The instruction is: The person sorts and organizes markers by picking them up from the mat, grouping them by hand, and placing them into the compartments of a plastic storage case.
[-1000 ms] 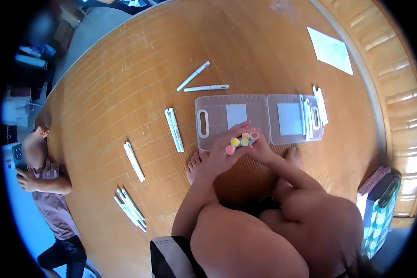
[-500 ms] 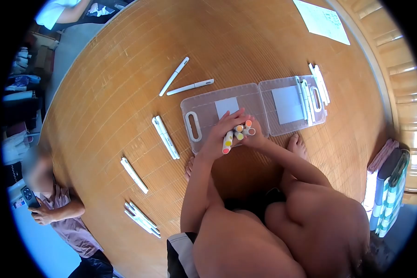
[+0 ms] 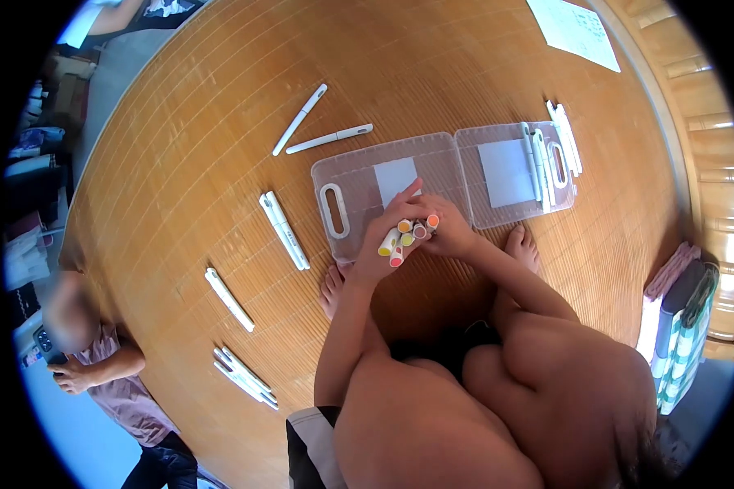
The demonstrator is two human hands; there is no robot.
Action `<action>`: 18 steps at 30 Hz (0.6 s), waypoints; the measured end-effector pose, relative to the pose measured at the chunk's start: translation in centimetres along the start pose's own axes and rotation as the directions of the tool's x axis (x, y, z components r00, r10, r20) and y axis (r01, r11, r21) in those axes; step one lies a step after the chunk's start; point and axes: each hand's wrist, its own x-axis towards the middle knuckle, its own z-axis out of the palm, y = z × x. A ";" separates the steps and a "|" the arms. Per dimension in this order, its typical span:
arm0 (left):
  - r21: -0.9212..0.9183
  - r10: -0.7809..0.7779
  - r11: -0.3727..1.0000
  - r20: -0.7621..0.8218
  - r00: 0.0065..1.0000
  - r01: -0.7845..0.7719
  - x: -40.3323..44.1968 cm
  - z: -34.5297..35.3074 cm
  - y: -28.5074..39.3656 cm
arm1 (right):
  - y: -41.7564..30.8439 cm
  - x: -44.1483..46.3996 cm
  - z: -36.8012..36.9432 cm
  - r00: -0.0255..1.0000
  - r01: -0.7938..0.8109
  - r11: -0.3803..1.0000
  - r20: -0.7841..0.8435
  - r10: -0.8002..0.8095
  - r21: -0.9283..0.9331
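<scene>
A bundle of several white markers with coloured ends [image 3: 408, 238], showing orange, yellow, green and pink, is gathered between my two hands. My left hand [image 3: 375, 232] wraps round the bundle from the left, with one finger stretched out. On the other side, my right hand [image 3: 450, 228] is closed against the markers, its fingertips partly hidden. Beneath and beyond the hands lies an opened clear plastic case [image 3: 383, 148]. White paper [image 3: 506, 174] and several white markers [image 3: 540, 167] are in its right half; a smaller white sheet [image 3: 395, 181] is in the left half.
Loose white markers lie left of the case: two apart [image 3: 300, 120], a pair [image 3: 284, 231], a single one [image 3: 229, 299] and a small group [image 3: 245, 377]. More markers [image 3: 565, 138] rest at the case's right edge. A printed sheet [image 3: 575, 34] lies far right; a person [image 3: 118, 371] holds a phone.
The bundle has shifted slightly left between my hands, and its coloured ends are spread differently. My right fingers have moved in over it. The whole view has shifted a little.
</scene>
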 end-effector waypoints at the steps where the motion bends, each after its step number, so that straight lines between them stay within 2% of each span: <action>1: 0.013 0.001 1.000 0.001 1.000 -0.001 -0.1 0.0 0.3 | -0.1 -0.1 -0.1 1.000 0.012 1.000 0.007 -0.012 -0.027; 6: -0.005 0.077 0.997 0.040 0.996 -0.076 0.6 0.3 1.7 | -1.4 0.6 -1.8 0.997 0.076 0.994 0.007 -0.075 -0.076; 9: 0.019 0.006 1.000 0.033 0.999 -0.007 1.2 0.6 3.4 | -2.1 1.3 -2.6 0.997 0.072 0.995 -0.034 -0.074 -0.069; 12: 0.101 0.047 0.994 0.038 0.998 -0.051 1.8 1.0 4.6 | -3.0 2.0 -3.8 0.999 0.014 1.000 0.050 -0.014 -0.012; 15: 0.161 0.071 0.984 0.044 0.997 -0.077 2.6 1.1 5.4 | -3.9 2.5 -4.9 0.999 -0.041 0.999 0.028 0.041 -0.002; 17: 0.078 0.124 0.989 0.022 0.992 -0.126 2.9 1.3 5.5 | -3.4 2.2 -5.0 0.992 0.078 0.997 -0.101 -0.075 0.025; 18: 0.078 0.124 0.989 0.024 0.992 -0.125 2.8 1.5 5.4 | -3.6 2.1 -5.0 0.992 0.078 0.997 -0.102 -0.075 0.025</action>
